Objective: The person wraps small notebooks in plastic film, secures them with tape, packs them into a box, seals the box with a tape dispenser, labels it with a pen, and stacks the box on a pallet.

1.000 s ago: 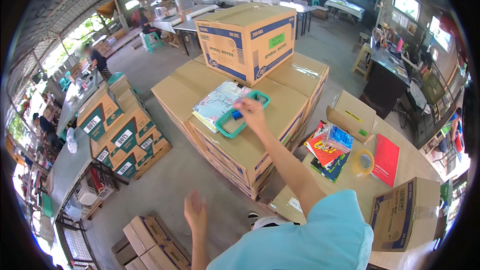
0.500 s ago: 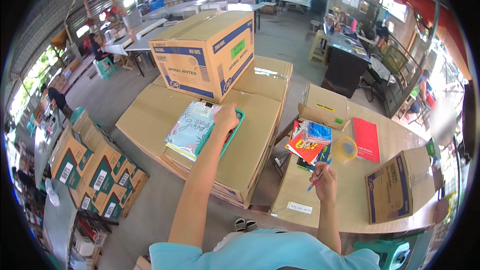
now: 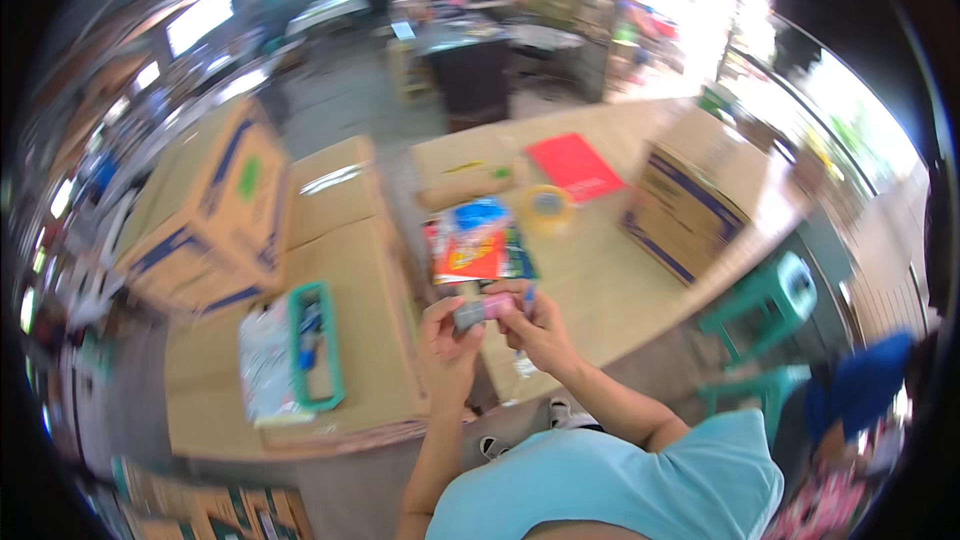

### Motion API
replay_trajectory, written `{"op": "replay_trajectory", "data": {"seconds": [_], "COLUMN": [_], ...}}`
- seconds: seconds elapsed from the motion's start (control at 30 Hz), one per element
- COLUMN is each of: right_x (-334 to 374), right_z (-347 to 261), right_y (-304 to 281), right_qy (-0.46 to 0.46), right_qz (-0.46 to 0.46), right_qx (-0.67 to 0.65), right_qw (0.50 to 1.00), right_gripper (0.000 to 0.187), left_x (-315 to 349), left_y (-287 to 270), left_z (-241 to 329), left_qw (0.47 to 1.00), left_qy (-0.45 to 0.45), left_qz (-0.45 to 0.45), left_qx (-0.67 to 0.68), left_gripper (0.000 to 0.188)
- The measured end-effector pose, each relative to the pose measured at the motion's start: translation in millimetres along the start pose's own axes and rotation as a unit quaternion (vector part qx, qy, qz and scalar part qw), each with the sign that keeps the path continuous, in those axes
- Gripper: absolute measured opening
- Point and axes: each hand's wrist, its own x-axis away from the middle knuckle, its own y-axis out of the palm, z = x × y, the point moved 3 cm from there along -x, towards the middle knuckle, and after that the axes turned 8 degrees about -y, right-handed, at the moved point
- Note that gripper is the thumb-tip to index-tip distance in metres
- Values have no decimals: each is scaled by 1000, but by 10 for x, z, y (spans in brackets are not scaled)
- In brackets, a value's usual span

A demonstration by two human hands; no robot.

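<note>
Two hands, left hand and right hand; one tape roll; one red folder; one green tray; two green stools.

Daylight, bright. Glare blows out the openings at 12 to 2 o'clock; paler window patches glow at 11. Heavy motion blur throughout, worst toward 9 o'clock. Fisheye bends straight edges near the rim; black vignette rings the frame. Shadows soft, faint.
</note>
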Motion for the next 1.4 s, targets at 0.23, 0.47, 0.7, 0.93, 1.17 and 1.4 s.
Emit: {"op": "replay_trajectory", "data": {"seconds": [0.23,0.47,0.7,0.93,1.17,1.4], "right_x": [557,-376,-1891,-1830,-1797,-1090], "right_z": [-1256,-2728,-2354,-1820,-2568,-2934], "right_y": [-1717,-3824,-4709,-4889,-5065,-4907], "right_qy": [-229,-217,-186,-168,-199,-215], "right_qz": [169,112,-98,-110,-114,-281], "right_qx": [362,573,668,703,528,445], "right_qw": [888,782,714,682,818,823], "right_gripper": [18,27,19,16,23,21], "left_x": [-53,-371,-222,-379,-932,-1199], "left_y": [1274,2688,3727,3958,4354,4750], "left_z": [-756,-1589,-2251,-2354,-2240,-2383], "left_qw": [991,991,984,984,992,917], "left_qy": [-58,-88,-159,-167,-108,-197], "left_qz": [-60,-78,-50,66,-26,-193], "left_qx": [107,61,62,19,59,289], "left_gripper": [37,35,34,35,47,55]}}
